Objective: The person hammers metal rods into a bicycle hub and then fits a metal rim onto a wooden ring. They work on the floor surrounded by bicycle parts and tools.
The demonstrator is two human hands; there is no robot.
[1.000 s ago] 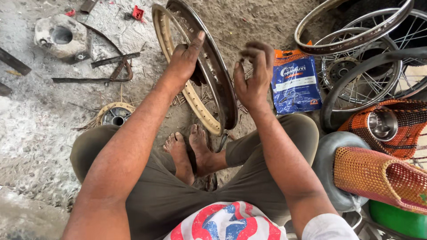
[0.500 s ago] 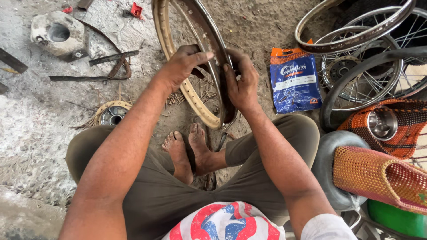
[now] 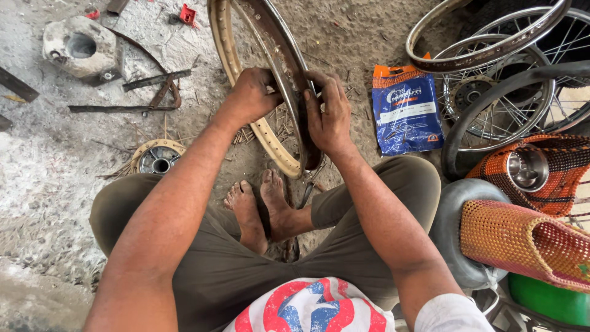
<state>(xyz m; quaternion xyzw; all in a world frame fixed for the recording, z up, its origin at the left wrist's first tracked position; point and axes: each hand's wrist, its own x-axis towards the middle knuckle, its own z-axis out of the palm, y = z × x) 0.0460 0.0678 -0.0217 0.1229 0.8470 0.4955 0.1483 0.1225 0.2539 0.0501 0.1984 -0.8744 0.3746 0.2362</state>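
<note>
— Rusty steel, that wheel rim [image 3: 279, 58]; brown and pitted on the outer band, with a cream-tan inner band dotted with spoke holes. It stands on edge on the dirt floor [image 3: 55, 184], at twelve o'clock from the person's bare feet [image 3: 261, 206].

— How far along would you say?

— Early, I'd judge. No spokes sit in it and no hub at its middle; a small hub [image 3: 158, 161] lies apart at nine o'clock from the feet. Thin rods are scattered under the rim, too fine to tell for certain.

— And the hands?

— Both on the near arc. The left hand [image 3: 252, 95] has its grip closed over the rim's edge from the left; the right hand [image 3: 329, 110] presses flat-fingered against the other side, fingers wrapped around the band.

— Anything else about?

— A blue packet [image 3: 405, 110] at two o'clock, spoked wheels [image 3: 491, 92] beyond it at the same bearing, and a concrete block [image 3: 80, 46] at ten.
</note>
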